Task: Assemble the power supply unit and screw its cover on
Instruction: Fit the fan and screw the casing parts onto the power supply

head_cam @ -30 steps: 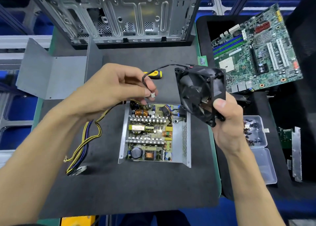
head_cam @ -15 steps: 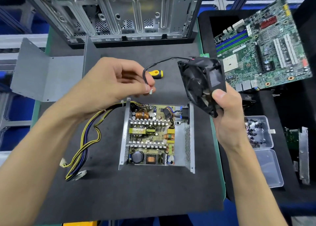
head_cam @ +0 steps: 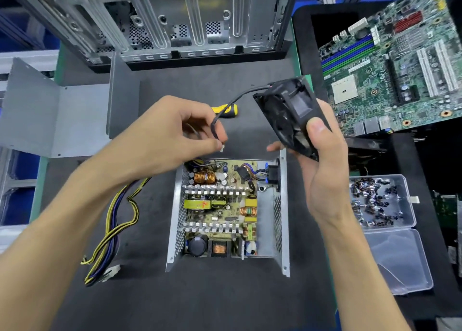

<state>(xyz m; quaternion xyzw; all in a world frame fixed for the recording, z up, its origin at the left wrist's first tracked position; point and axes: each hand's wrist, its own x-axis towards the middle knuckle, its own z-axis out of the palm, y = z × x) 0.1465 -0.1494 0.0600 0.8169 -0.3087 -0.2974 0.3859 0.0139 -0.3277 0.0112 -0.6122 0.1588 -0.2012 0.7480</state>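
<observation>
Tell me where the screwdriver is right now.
In the head view, the yellow-and-black screwdriver lies on the dark mat just beyond the left hand, between the computer case and the open power supply.

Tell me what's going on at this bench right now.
A person is putting a power supply together. The right hand holds the black fan above the open power supply case, while the left hand pinches the fan's small white connector. The fan isn't mounted yet, and a screwdriver lies behind on the mat.
</observation>
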